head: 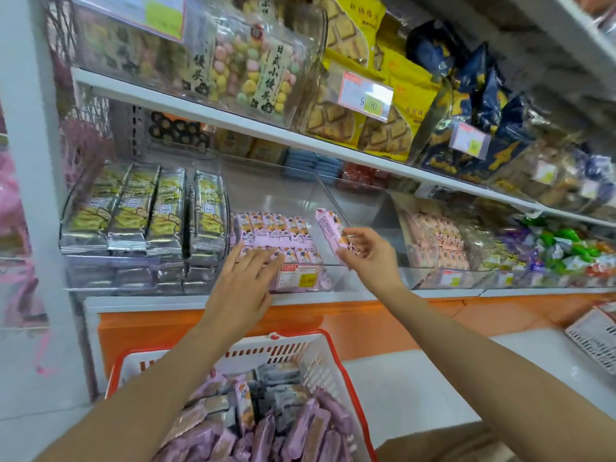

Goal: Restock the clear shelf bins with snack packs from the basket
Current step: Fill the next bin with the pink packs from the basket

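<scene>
A white basket with a red rim point(346, 388) sits low in front of me, filled with several purple and grey snack packs point(293, 428). On the lower shelf a clear bin point(336, 201) holds rows of pink packs point(276, 231). My left hand point(246, 285) reaches over the bin's front, its straight fingers resting on the front row of packs. My right hand point(370, 255) holds one pink snack pack point(330, 228) tilted upright above the bin's right side.
Another clear bin point(66, 208) of silver-and-yellow packs stands left of it; bins of pink packs point(433, 241) and mixed candies point(560, 251) stand to the right. The upper shelf point(233, 120) overhangs with bagged snacks. A white post point(26, 161) bounds the left side.
</scene>
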A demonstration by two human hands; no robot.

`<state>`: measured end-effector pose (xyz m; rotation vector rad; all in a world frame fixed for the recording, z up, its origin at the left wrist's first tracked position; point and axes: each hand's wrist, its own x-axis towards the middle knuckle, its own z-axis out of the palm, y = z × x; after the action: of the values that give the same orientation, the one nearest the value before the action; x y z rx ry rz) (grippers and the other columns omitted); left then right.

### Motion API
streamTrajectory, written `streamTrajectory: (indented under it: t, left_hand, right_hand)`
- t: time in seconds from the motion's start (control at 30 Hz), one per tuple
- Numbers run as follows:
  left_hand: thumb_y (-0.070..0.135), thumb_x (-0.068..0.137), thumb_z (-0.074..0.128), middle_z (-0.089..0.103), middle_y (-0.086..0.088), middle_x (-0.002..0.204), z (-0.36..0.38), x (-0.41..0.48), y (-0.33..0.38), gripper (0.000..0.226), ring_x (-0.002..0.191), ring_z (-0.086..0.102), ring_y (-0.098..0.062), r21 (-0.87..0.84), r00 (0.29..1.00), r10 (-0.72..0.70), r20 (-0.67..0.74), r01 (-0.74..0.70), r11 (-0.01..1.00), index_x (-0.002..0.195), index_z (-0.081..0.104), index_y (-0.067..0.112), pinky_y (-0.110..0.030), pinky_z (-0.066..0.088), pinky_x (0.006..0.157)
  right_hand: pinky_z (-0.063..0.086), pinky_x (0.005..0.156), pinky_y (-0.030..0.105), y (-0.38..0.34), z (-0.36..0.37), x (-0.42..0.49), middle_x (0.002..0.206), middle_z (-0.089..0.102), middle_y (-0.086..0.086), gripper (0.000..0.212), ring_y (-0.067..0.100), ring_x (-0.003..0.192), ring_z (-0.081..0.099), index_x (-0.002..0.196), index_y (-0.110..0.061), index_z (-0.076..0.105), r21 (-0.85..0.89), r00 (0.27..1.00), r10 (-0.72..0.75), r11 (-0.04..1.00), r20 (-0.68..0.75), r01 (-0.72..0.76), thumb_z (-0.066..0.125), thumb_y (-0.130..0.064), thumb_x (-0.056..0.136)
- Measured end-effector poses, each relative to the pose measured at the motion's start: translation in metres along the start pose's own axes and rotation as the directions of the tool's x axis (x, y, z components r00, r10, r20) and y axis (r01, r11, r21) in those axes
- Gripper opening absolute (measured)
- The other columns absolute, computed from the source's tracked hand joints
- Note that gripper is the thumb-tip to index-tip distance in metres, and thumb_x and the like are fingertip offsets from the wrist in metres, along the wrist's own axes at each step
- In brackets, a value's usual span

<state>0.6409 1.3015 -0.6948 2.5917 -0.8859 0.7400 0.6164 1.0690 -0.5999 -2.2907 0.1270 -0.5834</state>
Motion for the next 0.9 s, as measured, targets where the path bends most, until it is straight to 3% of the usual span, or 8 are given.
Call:
streamTrajectory:
  t: [0.1, 0.2, 0.37, 0.53, 0.63, 0.7, 0.8, 0.9]
  left_hand:
    - [0.022, 0.066, 0.085, 0.062, -0.009, 0.130, 0.007, -0.004, -0.007, 0.084, 0.120, 0.059, -0.030, 0.040, 0.999, 0.035, 0.009, -0.035, 0.999, 0.143, 0.051, 0.012, -0.046, 0.020, 0.114]
    - [0.021, 0.056, 0.092, 0.064, -0.011, 0.129, 0.014, -0.003, -0.009, 0.093, 0.116, 0.062, -0.031, 0.046, 0.998, 0.050, -0.044, -0.048, 0.998, 0.140, 0.054, 0.011, -0.045, 0.023, 0.110]
    - [0.004, 0.056, 0.083, 0.064, -0.013, 0.129, 0.023, -0.003, -0.012, 0.095, 0.115, 0.063, -0.032, 0.005, 0.990, 0.079, -0.118, -0.079, 0.997, 0.142, 0.044, 0.010, -0.044, 0.025, 0.108]
    - [0.003, 0.066, 0.069, 0.062, -0.013, 0.131, 0.034, -0.004, -0.018, 0.080, 0.116, 0.059, -0.031, 0.013, 0.983, 0.139, -0.121, -0.138, 0.990, 0.144, 0.048, 0.009, -0.044, 0.029, 0.108]
    - [0.004, 0.080, 0.048, 0.062, -0.013, 0.130, 0.038, -0.004, -0.020, 0.065, 0.115, 0.058, -0.031, 0.042, 0.973, 0.167, -0.160, -0.162, 0.986, 0.145, 0.044, 0.008, -0.044, 0.029, 0.108]
    - [0.004, 0.084, 0.035, 0.063, -0.013, 0.129, 0.040, -0.004, -0.020, 0.060, 0.115, 0.059, -0.031, 0.051, 0.970, 0.169, -0.175, -0.163, 0.985, 0.144, 0.042, 0.008, -0.044, 0.029, 0.108]
    - [0.005, 0.086, 0.032, 0.063, -0.013, 0.129, 0.040, -0.005, -0.021, 0.059, 0.115, 0.059, -0.030, 0.063, 0.967, 0.167, -0.190, -0.157, 0.986, 0.144, 0.043, 0.008, -0.044, 0.029, 0.108]
    - [0.004, 0.085, 0.033, 0.061, -0.013, 0.131, 0.039, -0.005, -0.022, 0.062, 0.116, 0.058, -0.030, 0.074, 0.970, 0.166, -0.177, -0.155, 0.985, 0.146, 0.040, 0.009, -0.044, 0.028, 0.109]
  right_hand:
    - [0.055, 0.082, 0.033, -0.002, 0.010, 0.016, 0.093, 0.069, -0.003, 0.030, 0.017, 0.088, 0.066, 0.109, -0.019, 0.070, -0.123, 0.999, 0.032, 0.992, -0.023, -0.034, 0.078, -0.015, 0.080]
    - [0.058, 0.080, 0.041, -0.007, 0.024, 0.028, 0.089, 0.069, -0.001, 0.029, 0.017, 0.077, 0.067, 0.110, -0.017, 0.071, -0.254, 0.998, 0.062, 0.965, -0.023, -0.066, 0.077, -0.020, 0.081]
    - [0.049, 0.069, 0.025, -0.007, 0.040, 0.037, 0.088, 0.073, 0.005, 0.023, 0.019, 0.078, 0.067, 0.100, -0.014, 0.073, -0.526, 0.990, 0.132, 0.846, 0.049, -0.087, 0.078, -0.022, 0.079]
    - [0.052, 0.069, 0.029, -0.005, 0.053, 0.044, 0.087, 0.074, 0.008, 0.012, 0.024, 0.085, 0.068, 0.084, -0.014, 0.075, -0.705, 0.967, 0.233, 0.703, 0.099, -0.097, 0.078, -0.020, 0.075]
    - [0.043, 0.063, 0.025, -0.009, 0.057, 0.051, 0.089, 0.074, 0.008, 0.012, 0.025, 0.085, 0.067, 0.084, -0.012, 0.077, -0.768, 0.946, 0.289, 0.636, 0.144, -0.077, 0.078, -0.022, 0.076]
    - [0.041, 0.057, 0.022, -0.011, 0.059, 0.054, 0.087, 0.074, 0.010, 0.013, 0.023, 0.079, 0.066, 0.082, -0.011, 0.078, -0.782, 0.926, 0.347, 0.614, 0.150, -0.104, 0.074, -0.023, 0.078]
    - [0.036, 0.048, 0.019, -0.011, 0.059, 0.056, 0.087, 0.075, 0.009, 0.013, 0.018, 0.072, 0.061, 0.081, -0.013, 0.078, -0.782, 0.910, 0.383, 0.612, 0.160, -0.120, 0.075, -0.025, 0.081]
    - [0.040, 0.057, 0.021, -0.008, 0.054, 0.054, 0.087, 0.075, 0.005, 0.008, 0.014, 0.071, 0.060, 0.075, -0.017, 0.075, -0.732, 0.918, 0.355, 0.671, 0.176, -0.119, 0.079, -0.021, 0.080]
